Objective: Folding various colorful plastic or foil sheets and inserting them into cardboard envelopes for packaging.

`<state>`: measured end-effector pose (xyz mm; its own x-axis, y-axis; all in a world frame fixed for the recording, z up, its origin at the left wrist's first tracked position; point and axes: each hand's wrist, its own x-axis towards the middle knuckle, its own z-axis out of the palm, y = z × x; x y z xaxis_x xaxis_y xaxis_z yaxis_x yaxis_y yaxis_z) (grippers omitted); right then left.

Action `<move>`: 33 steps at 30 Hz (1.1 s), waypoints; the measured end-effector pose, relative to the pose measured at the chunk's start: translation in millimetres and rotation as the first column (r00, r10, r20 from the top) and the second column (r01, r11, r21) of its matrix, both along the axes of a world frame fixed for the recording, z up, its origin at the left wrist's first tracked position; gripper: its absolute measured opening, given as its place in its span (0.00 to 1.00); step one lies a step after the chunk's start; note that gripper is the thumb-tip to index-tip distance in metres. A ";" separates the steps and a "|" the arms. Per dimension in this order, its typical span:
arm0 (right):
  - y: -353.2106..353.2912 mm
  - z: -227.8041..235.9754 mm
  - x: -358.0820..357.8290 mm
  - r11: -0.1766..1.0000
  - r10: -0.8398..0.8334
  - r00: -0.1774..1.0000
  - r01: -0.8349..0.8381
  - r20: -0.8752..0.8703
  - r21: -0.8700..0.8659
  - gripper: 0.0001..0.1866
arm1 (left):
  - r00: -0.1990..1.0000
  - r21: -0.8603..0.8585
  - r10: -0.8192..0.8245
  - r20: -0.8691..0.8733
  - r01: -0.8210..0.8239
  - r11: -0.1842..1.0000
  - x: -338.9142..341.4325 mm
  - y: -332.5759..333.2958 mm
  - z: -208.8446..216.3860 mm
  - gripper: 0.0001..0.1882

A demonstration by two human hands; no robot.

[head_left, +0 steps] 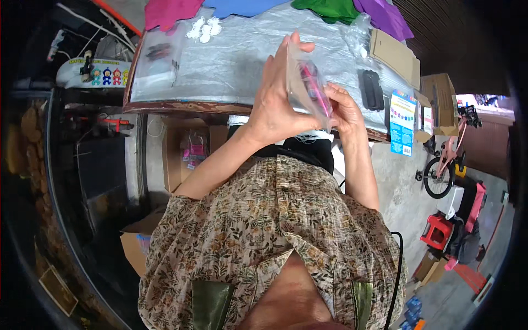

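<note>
Over the table's near edge, a clear plastic bag (297,88) with a bright pink item (315,91) inside is held upright. My left hand (269,107) grips the bag from its left side, thumb along the bottom and fingers up behind it. On the other side my right hand (346,108) is closed at the bag's right edge, fingertips against the plastic. What exactly the pink item is I cannot make out through the film.
Grey sheeting covers the table (231,71). On it lie white string bundles (204,29), a flat clear bag (157,69), pink cloth (171,12), purple cloth (385,19), cardboard (395,55) and a black case (372,89). A blue printed card (402,124) is at the right edge. Below stands an open carton (173,157).
</note>
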<state>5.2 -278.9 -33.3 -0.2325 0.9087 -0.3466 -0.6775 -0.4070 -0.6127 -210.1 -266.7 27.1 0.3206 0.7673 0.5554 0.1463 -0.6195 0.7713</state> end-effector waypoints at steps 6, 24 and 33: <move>3.5 8.9 -4.6 0.994 0.069 0.996 -0.064 -0.058 0.085 0.08 | 0.989 -0.018 -0.004 0.150 0.007 1.000 -1.5 -2.9 -3.4 0.78; 8.7 63.2 -2.0 0.919 -0.369 0.710 0.183 0.601 0.348 0.09 | 0.860 -0.653 -0.064 0.507 0.431 0.623 -22.3 83.8 -11.1 0.11; -6.8 39.0 -15.3 0.953 -0.280 0.675 0.112 0.682 0.281 0.07 | 0.775 -0.643 0.120 0.620 0.415 0.644 -1.3 67.9 -41.5 0.10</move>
<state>-10.2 -285.7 5.7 0.1972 0.9707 -0.1372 -0.0564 -0.1285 -0.9901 -211.3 -198.8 -14.4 0.3025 0.9521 -0.0448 -0.5108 0.2016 0.8357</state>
